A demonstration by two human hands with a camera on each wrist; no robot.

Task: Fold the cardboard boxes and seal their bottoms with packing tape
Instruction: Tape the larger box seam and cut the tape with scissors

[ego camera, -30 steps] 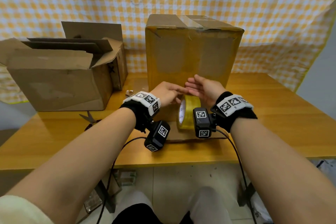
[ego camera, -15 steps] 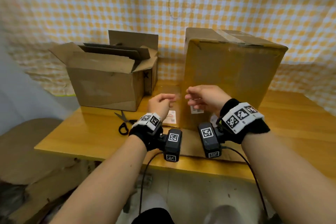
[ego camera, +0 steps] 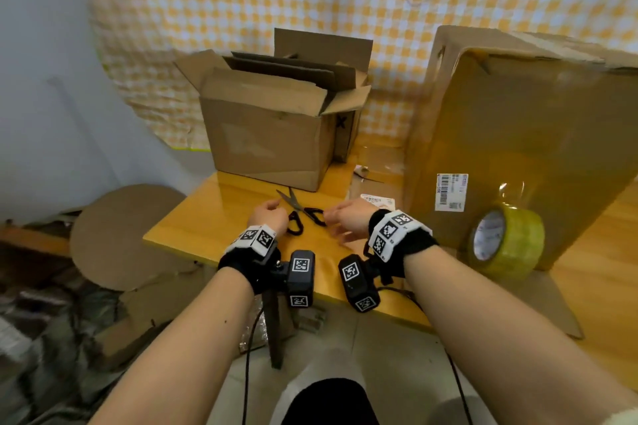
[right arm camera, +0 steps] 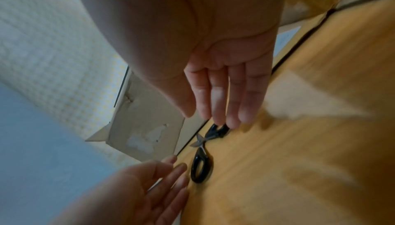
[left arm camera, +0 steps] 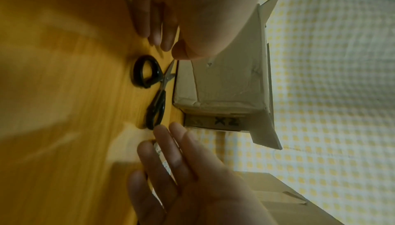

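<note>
Both hands had left the tape roll (ego camera: 505,240), which stood on the table (ego camera: 207,214) against the sealed box (ego camera: 518,148), and now flanked the scissors (ego camera: 300,212): left hand (ego camera: 268,219) and right hand (ego camera: 348,221) loose-fingered, holding nothing, probably about to cut tape

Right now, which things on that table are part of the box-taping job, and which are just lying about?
For the job:
- tall box
- open box
- packing tape
- scissors, between left hand and right hand

Lying about:
- loose label
- round cardboard sheet on the floor
</note>
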